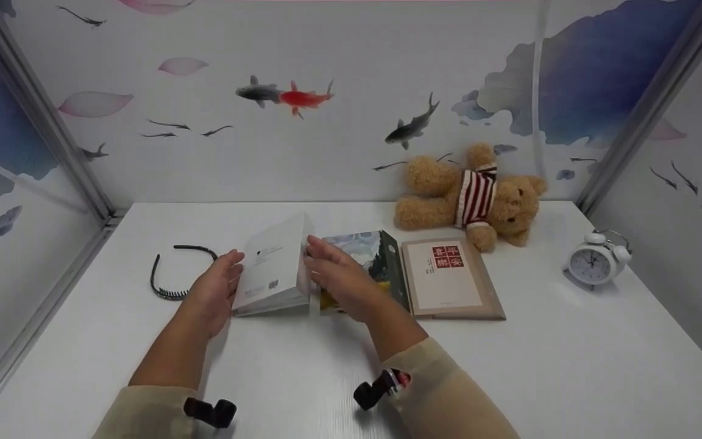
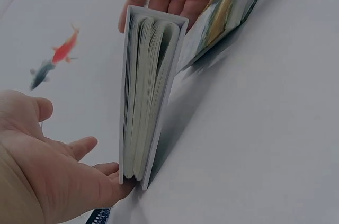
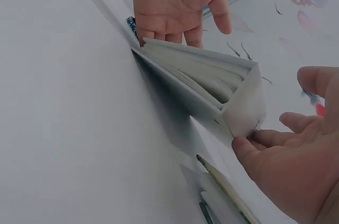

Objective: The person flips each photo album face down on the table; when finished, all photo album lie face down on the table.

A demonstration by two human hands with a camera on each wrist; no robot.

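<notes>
White book (image 1: 273, 267) tilts between both hands; left wrist view shows its pages

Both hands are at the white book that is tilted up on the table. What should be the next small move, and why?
Probably the hands should ease the white paperback book down flat. It stands tilted on its edge, propped between the straight fingers of the left hand and the right hand; neither plainly grips it. The colourful painted-cover book lies close to its right, so lowering leftward looks safer.

White table (image 1: 302, 378) — books (image 1: 448, 277), headband (image 1: 171, 271), teddy bear (image 1: 470, 195), alarm clock (image 1: 595, 261).
</notes>
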